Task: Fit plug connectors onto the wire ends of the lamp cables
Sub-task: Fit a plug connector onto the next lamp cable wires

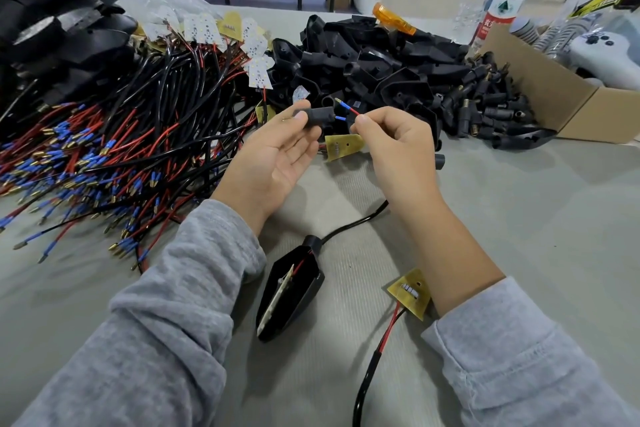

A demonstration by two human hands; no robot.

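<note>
Over at nine o'clock sprawls the big heap of cables (114,149), black sheaths with red leads and blue-sleeved brass tips fanned toward the table edge. Moving in, the left hand (277,152) sits palm up, fingers mostly loose, thumb and forefinger pinching a small black plug (317,115) at its back end, the open mouth pointing toward three o'clock. Just beside that mouth come the wire ends (346,111): a red lead with a blue sleeve and brass tip angled up toward twelve, a second blue sleeve right at the plug's opening, whether it is inside yet I cannot tell. The right hand (394,146) has its fingers curled, pinching the wires close behind the sleeves. Good place to hold, I'd say: these leads look thin and floppy, so a grip far back would let them buckle, and the light, smooth plug could twist if held loosely. Below, at six o'clock, a black lamp shell (291,291) lies open on the grey table (519,218), its cable running up toward the hands. At one o'clock, a pile of black housings (381,59); at three, a cardboard box (554,94) spilling more plugs.
</note>
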